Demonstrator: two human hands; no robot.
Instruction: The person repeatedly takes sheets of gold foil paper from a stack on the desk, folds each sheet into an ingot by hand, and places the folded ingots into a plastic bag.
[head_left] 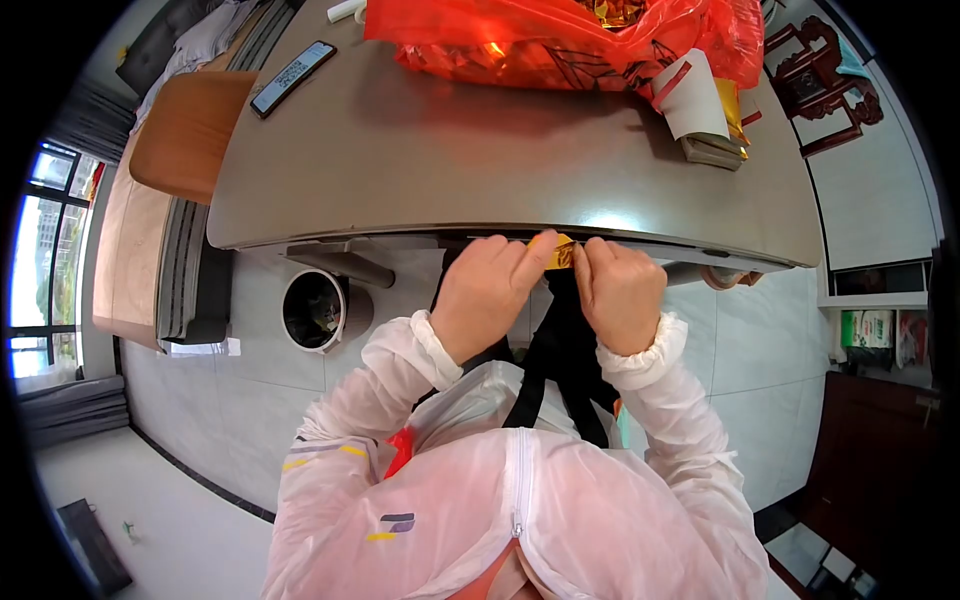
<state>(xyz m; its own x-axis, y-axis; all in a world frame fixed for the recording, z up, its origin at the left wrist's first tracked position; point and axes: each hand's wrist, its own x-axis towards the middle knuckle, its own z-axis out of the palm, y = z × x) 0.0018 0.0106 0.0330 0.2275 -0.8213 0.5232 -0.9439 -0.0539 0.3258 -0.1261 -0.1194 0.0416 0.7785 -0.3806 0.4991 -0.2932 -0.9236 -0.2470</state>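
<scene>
My left hand (pixel 482 300) and my right hand (pixel 622 292) are close together just in front of the table's near edge. Between them is a small piece of shiny gold foil paper (pixel 562 254). The left thumb and fingers close on one side of it, the right ones on the other. Much of the paper is hidden behind my fingers, so its full shape cannot be made out. Thin white sleeves cover both arms to the wrists.
On the table (pixel 430 180) lie a red plastic bag (pixel 560 50) with gold foil items, a phone (pixel 293 79), and a curled white sheet (pixel 690 98) over a small stack of paper (pixel 714 150). A waste bin (pixel 350 310) stands on the floor, left. A brown chair (pixel 190 135) adjoins the table.
</scene>
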